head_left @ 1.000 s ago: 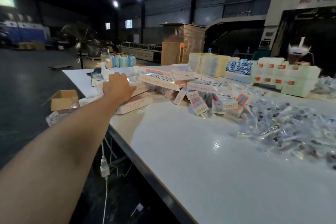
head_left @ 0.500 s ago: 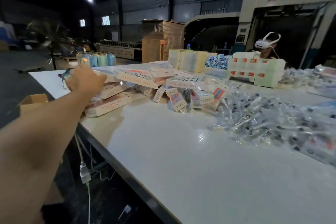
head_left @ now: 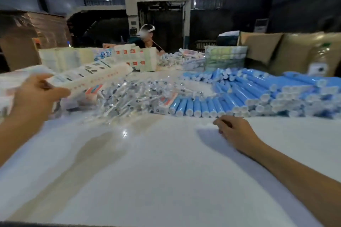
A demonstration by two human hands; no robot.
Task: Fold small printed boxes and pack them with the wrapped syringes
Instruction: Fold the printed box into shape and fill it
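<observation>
A glossy white table [head_left: 166,180] is seen, its near half bare. A heap of clear-wrapped syringes [head_left: 129,97] is spread at its middle, with blue tubes [head_left: 258,94] stacked to the right. Printed boxes [head_left: 136,59] and cardboard cartons [head_left: 276,49] are set along the far side.

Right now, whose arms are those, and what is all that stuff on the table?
The arms belong to a person wearing a camera on their head, so you see what they see. Their left hand holds a stack of flat printed boxes. Their right hand rests on the white table, fingers loosely curled, holding nothing. Behind lie a pile of wrapped syringes and many blue tubes. Another person sits across the table.
</observation>
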